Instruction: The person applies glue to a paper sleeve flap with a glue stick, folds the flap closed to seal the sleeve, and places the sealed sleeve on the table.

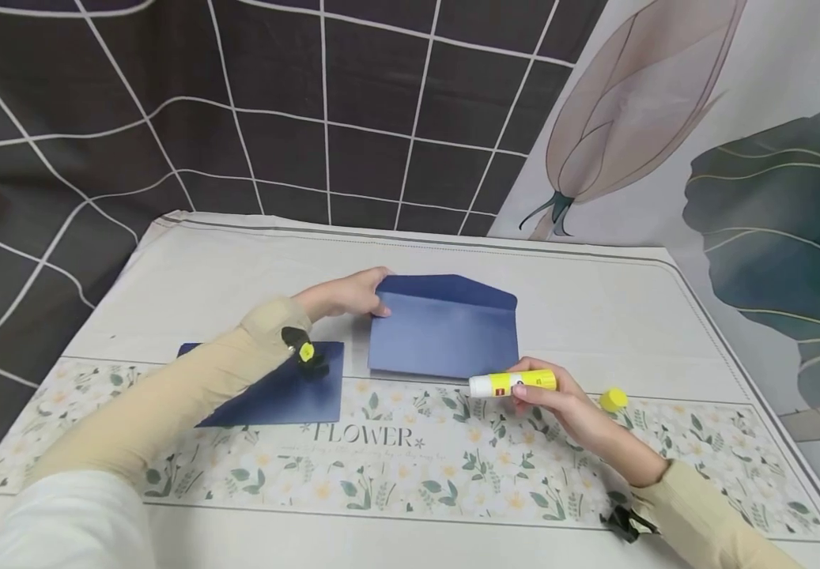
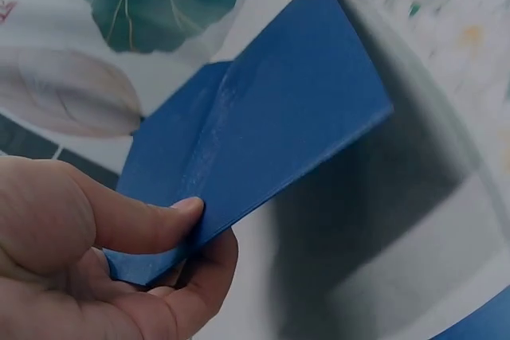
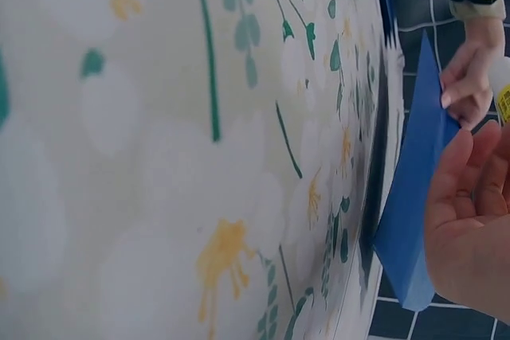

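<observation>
A blue envelope (image 1: pixel 445 338) with its flap folded up is held above the table in the head view. My left hand (image 1: pixel 354 294) pinches its left end, thumb on the near face and fingers behind, as the left wrist view shows on the envelope (image 2: pixel 279 117). Just off the envelope's lower right corner, my right hand (image 1: pixel 564 397) grips a yellow and white glue stick (image 1: pixel 504 384), its white end pointing left. In the right wrist view only a sliver of the glue stick (image 3: pixel 504 103) shows. The yellow cap (image 1: pixel 613 399) rests on the table, right of that hand.
A second blue envelope (image 1: pixel 303 399) lies flat on the table, partly hidden under my left forearm. The cloth (image 1: pixel 410 490) has a printed flower band. A dark checked curtain (image 1: pixel 367 103) hangs behind the table, with a leaf-patterned one (image 1: pixel 637 103) at right.
</observation>
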The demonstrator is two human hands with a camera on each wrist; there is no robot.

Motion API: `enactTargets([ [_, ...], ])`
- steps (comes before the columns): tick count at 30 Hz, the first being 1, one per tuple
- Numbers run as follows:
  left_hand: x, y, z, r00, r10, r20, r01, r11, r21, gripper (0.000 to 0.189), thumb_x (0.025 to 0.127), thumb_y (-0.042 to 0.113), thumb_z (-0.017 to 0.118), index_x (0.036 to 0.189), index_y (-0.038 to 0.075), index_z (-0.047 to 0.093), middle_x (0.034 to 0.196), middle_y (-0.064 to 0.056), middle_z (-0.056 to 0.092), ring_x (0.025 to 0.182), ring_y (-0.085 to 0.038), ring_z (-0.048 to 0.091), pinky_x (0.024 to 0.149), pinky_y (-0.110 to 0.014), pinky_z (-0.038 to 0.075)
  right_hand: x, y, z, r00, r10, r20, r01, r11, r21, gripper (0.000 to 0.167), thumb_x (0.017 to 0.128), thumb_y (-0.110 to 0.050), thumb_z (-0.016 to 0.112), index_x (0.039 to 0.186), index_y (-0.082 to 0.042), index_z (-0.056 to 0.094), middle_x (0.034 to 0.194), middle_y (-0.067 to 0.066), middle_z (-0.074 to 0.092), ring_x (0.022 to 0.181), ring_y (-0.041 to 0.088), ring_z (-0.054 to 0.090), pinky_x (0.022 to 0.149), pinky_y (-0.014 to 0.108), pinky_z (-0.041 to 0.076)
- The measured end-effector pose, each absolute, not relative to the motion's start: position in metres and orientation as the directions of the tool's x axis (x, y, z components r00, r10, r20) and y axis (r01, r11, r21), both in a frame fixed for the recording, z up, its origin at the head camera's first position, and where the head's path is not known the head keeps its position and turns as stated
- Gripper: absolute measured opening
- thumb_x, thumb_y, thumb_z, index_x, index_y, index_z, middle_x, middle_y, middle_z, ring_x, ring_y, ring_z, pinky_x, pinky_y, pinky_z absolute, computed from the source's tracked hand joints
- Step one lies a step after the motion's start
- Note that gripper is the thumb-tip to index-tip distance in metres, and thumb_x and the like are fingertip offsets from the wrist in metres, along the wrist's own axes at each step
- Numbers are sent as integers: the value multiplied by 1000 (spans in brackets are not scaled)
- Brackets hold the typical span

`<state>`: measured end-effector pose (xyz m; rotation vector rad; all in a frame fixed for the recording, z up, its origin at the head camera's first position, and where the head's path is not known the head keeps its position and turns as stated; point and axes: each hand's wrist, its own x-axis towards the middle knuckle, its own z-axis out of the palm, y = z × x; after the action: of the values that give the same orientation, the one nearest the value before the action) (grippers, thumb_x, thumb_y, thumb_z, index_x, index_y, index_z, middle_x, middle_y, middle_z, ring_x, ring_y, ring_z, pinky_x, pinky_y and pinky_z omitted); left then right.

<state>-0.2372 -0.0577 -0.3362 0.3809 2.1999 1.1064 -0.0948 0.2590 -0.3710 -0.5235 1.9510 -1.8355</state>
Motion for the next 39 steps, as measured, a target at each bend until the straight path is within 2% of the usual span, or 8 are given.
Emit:
enactTargets([
  [4, -220, -62, -338, -737, 514, -438, -50, 605, 795, 73, 89, -6, 56, 150, -4, 15, 159, -24, 12, 143, -36, 27, 103, -42, 46, -94, 259, -371, -847, -530, -40, 12, 57, -998, 26, 93, -3, 48, 103, -20, 64, 90, -7, 67, 79, 10, 61, 75, 30, 52],
  [9, -197, -68, -342, -722, 539, -433, -40, 592, 805, 69, 87, -5, 58, 147, -5, 24, 149, -24, 36, 141, -38, 33, 116, -48, 28, -93, 260, -372, -850, -525, -33, 9, 49, -999, 27, 93, -1, 48, 103, -20, 64, 87, -8, 66, 78, 7, 60, 75, 27, 52],
  [11, -188, -71, -343, -719, 545, -431, -28, 597, 802, 67, 86, -5, 59, 145, -5, 28, 142, -24, 45, 136, -38, 39, 115, -49, 29, -92, 260, -372, -852, -522, -28, 2, 50, -999, 27, 93, -1, 48, 103, -20, 64, 88, -8, 66, 79, 7, 60, 74, 26, 52],
  [17, -168, -75, -349, -732, 528, -430, -16, 618, 786, 64, 83, -5, 64, 141, -5, 37, 132, -23, 54, 102, -27, 63, 85, -35, 55, -91, 260, -371, -858, -512, -34, -1, 68, -998, 25, 93, -2, 48, 101, -20, 64, 88, -8, 66, 78, 6, 59, 74, 26, 52],
  [22, -159, -76, -354, -774, 504, -384, 48, 651, 758, 60, 79, -3, 70, 134, -2, 46, 115, -18, 63, 69, -14, 60, 60, -26, 53, -90, 260, -372, -857, -512, -52, 17, 73, -997, 24, 93, -3, 48, 101, -20, 64, 87, -9, 65, 78, 6, 58, 74, 26, 52],
  [26, -153, -75, -356, -799, 504, -329, 154, 699, 698, 57, 75, 2, 75, 128, 2, 53, 115, -14, 65, 92, -25, 66, 87, -41, 54, -90, 260, -372, -856, -515, -50, 18, 67, -998, 25, 93, -3, 48, 101, -21, 64, 89, -9, 65, 78, 5, 59, 75, 26, 52],
  [29, -149, -74, -356, -811, 502, -302, 203, 723, 660, 58, 74, 5, 77, 127, 3, 55, 121, -14, 64, 120, -33, 55, 106, -52, 40, -90, 260, -372, -856, -516, -46, 11, 70, -998, 26, 93, -2, 48, 101, -21, 64, 89, -9, 65, 79, 5, 58, 75, 26, 52],
  [39, -131, -69, -363, -858, 476, -191, 283, 750, 598, 59, 77, 4, 75, 131, 2, 53, 132, -16, 58, 124, -34, 53, 105, -49, 42, -88, 258, -372, -886, -457, -75, 9, 144, -990, 19, 94, -6, 50, 98, -19, 63, 84, -5, 64, 77, 9, 59, 71, 27, 53],
])
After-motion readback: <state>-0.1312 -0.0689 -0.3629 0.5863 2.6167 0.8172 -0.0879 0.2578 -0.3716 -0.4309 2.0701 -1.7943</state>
